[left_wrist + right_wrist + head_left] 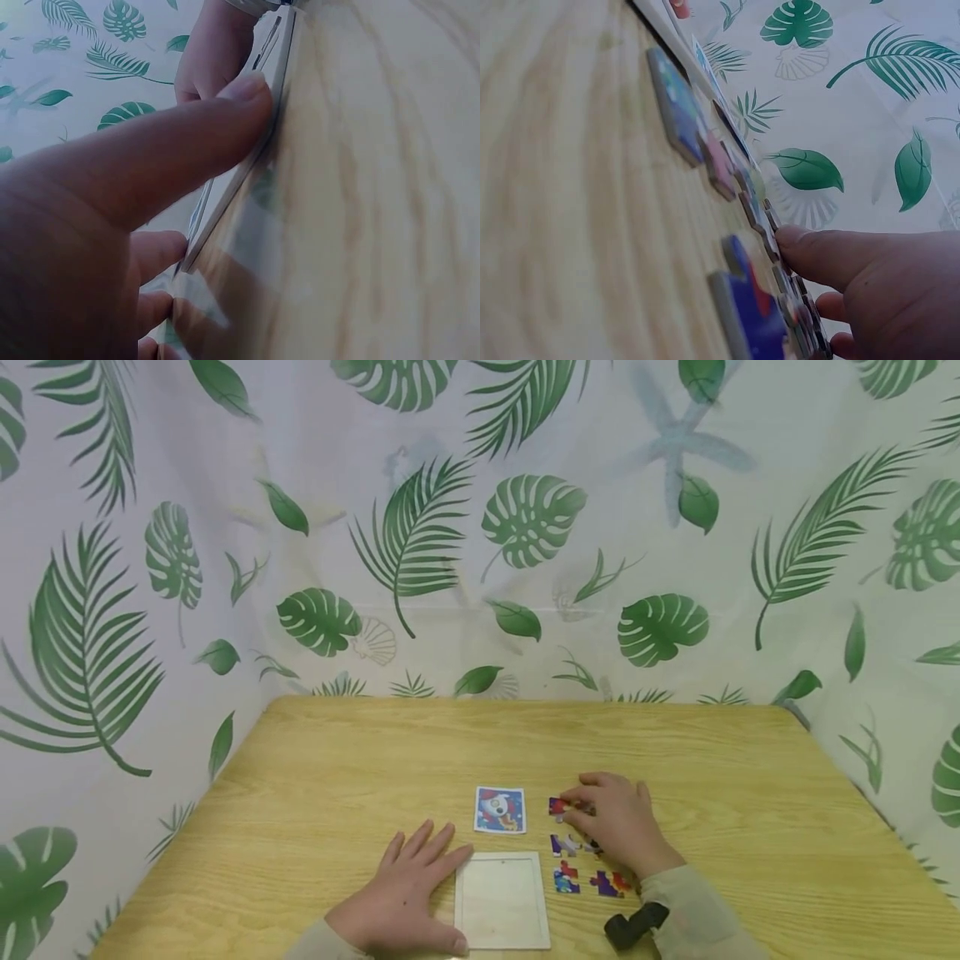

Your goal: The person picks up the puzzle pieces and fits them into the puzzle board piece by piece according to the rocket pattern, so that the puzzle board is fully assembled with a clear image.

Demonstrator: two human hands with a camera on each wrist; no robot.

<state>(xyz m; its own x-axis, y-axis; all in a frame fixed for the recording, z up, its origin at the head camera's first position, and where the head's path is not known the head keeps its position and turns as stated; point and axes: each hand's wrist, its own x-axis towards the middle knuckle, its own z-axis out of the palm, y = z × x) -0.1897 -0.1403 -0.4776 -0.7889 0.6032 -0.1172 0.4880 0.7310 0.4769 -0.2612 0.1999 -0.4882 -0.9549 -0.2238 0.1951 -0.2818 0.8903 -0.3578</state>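
Observation:
My left hand [408, 897] rests at the left edge of a white square puzzle frame [545, 902], fingers spread. Its thumb [217, 124] lies against the frame's side in the left wrist view. To the right of the frame, my right hand [618, 818] reaches over several jigsaw pieces. Its thumb and index finger pinch a red and blue puzzle piece [556, 807] low at the table. Below it lie a purple and white piece [564, 845], a blue and red piece [566, 878] and a purple and red piece [609, 883]. Some pieces are partly hidden under the hand.
Behind the frame lies a small square picture card [499, 810] with a white figure on blue. The wooden table [360, 752] runs back to a leaf-print curtain [525, 635]. A black strap device [636, 927] sits at my right wrist.

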